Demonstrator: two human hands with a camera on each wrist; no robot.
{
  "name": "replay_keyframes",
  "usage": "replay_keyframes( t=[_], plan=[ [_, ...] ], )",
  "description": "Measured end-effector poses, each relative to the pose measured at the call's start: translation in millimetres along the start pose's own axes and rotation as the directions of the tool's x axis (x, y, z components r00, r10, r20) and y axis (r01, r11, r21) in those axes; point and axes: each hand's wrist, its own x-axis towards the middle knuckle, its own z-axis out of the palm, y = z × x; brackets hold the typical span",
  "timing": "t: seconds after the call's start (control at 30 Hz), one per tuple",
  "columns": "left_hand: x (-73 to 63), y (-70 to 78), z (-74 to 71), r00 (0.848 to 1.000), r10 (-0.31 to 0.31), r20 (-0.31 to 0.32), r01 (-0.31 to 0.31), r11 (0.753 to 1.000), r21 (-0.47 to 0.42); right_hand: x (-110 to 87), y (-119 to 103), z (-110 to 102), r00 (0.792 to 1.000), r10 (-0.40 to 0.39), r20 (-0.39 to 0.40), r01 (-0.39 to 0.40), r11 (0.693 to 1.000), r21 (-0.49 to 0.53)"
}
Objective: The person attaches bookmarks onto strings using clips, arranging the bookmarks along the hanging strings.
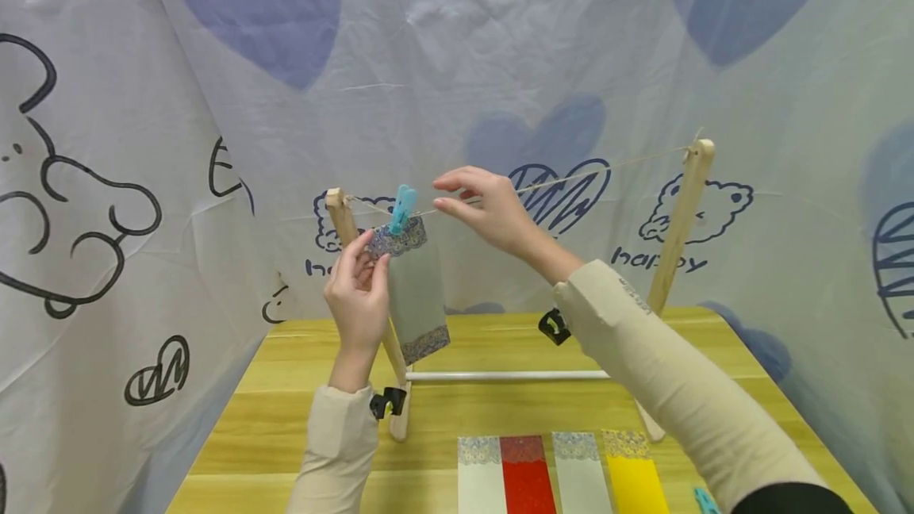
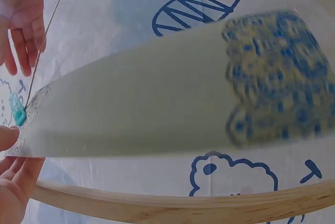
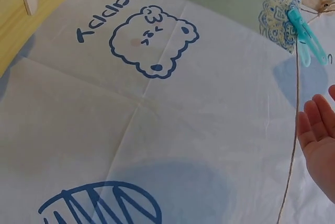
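Note:
A pale grey-green strip [image 1: 417, 292] with patterned bands at both ends hangs from a thin cord [image 1: 571, 177]. A turquoise clothespin [image 1: 403, 209] clips its upper band to the cord. My left hand [image 1: 359, 292] pinches the strip's upper left corner, with the thumb in front and fingers behind in the left wrist view. To the right of the clothespin, my right hand [image 1: 485, 209] is beside the cord, its fingers loosely extended. Nothing is held in that hand [image 3: 322, 135], and a gap separates it from the clothespin [image 3: 308, 35].
The cord runs between a left wooden post [image 1: 341, 212] and a right wooden post [image 1: 681, 220], joined low by a white rod [image 1: 507, 376]. White, red [image 1: 527, 474] and yellow [image 1: 635, 482] strips lie on the wooden table [image 1: 250, 419]. Another turquoise clothespin [image 1: 705, 500] lies at front right.

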Motion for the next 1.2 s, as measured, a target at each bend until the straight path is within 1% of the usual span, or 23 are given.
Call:
replay_keyframes(
  t=[0.1,0.23,0.3,0.4,0.57,0.77,0.9,1.03,1.2],
  plan=[
    [-1.3,0.5,1.2,1.000,0.001,-0.006,-0.001,1.000,0.008,-3.0,3,-3,1.000,-0.014,-0.024,0.014,1.000,-0.002],
    [-5.7,0.5,2.3,1.000,0.004,0.016,-0.005,0.998,0.057,-6.6,7,-7,0.999,-0.017,-0.047,0.017,1.000,0.006],
    [-8.0,0.4,2.6,0.999,0.018,0.031,-0.020,0.996,0.085,-8.9,8,-8,0.999,-0.013,-0.049,0.014,1.000,0.011],
    [-10.7,-0.6,4.0,0.998,0.051,0.040,-0.055,0.994,0.097,-13.0,10,-10,0.999,-0.014,-0.047,0.015,1.000,0.005],
    [-16.0,-0.5,4.9,0.995,0.083,0.052,-0.088,0.993,0.085,-20.1,12,-13,0.996,-0.058,-0.068,0.054,0.997,-0.056],
    [-22.8,-0.1,4.3,0.994,0.084,0.064,-0.089,0.993,0.081,-25.9,15,-17,0.980,-0.162,-0.113,0.152,0.984,-0.094],
    [-27.3,0.2,3.7,0.994,0.088,0.060,-0.092,0.993,0.076,-32.9,16,-20,0.969,-0.204,-0.136,0.194,0.977,-0.083],
    [-31.3,0.5,3.0,0.995,0.091,0.047,-0.094,0.994,0.055,-43.1,17,-24,0.965,-0.209,-0.155,0.205,0.978,-0.046],
    [-36.7,-0.5,1.5,0.995,0.090,0.034,-0.092,0.994,0.064,-56.3,22,-27,0.962,-0.219,-0.162,0.218,0.976,-0.027]
  ],
)
